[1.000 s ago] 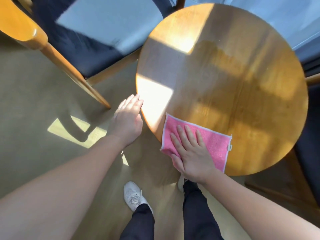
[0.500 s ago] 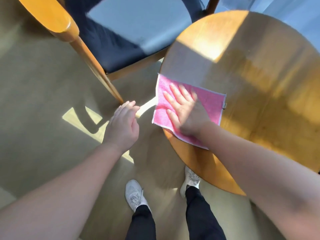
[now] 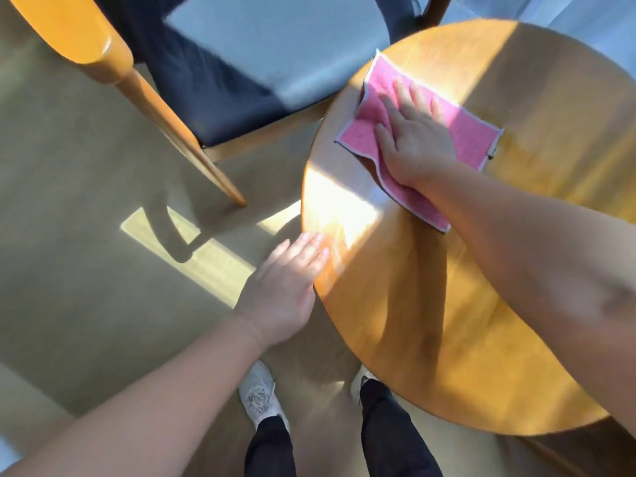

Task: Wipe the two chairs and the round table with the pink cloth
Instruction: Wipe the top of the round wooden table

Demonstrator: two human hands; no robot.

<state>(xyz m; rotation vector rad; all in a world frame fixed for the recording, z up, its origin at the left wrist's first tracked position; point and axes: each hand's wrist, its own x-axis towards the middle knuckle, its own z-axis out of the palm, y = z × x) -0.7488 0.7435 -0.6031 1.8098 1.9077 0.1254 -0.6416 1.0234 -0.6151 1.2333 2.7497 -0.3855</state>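
While working tabletop, left cushioned wooden chair point(image 3: 275, 46) untouched. Brought left hand point(image 3: 282, 280), fingers straight, empty, to round table point(image 3: 447, 321) rim. Slid pink cloth point(image 3: 364, 132) from near edge up toward chair side, pressed flat under right hand point(image 3: 416, 142), fingers spread. Covered left arc only.

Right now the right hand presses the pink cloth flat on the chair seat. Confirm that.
Not quite. The head view shows the right hand pressing the pink cloth flat on the round table, not on the chair seat, which lies beyond the table's edge with no hand on it.
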